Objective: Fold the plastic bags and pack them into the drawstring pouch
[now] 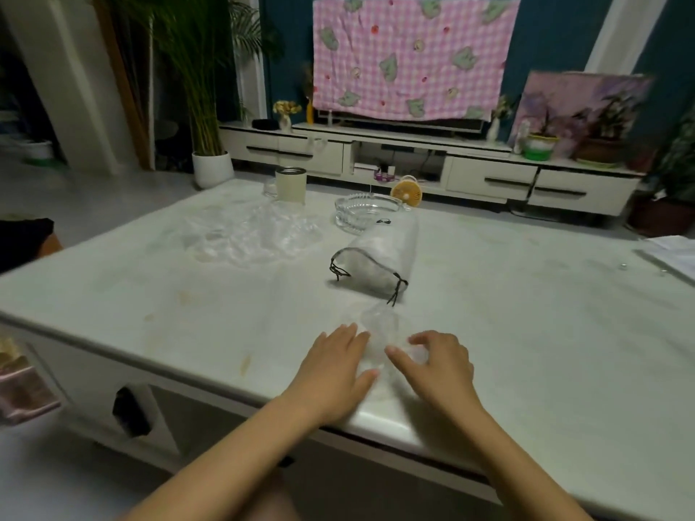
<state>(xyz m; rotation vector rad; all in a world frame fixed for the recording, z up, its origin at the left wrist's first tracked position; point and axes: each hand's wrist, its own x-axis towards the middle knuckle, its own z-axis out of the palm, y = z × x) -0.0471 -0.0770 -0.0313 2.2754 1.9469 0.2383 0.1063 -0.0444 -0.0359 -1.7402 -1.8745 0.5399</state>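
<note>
The left hand presses flat, fingers straight, on a clear plastic bag near the table front edge; the right hand curls over it (pinching or not, unclear). The drawstring pouch lies just beyond.

This is looking like a home living room. A pink checked cloth is hanging over a screen at the far wall. A low white media cabinet is running beneath it. A potted palm is standing far left, and a glass ashtray is sitting on the pale coffee table.
</note>
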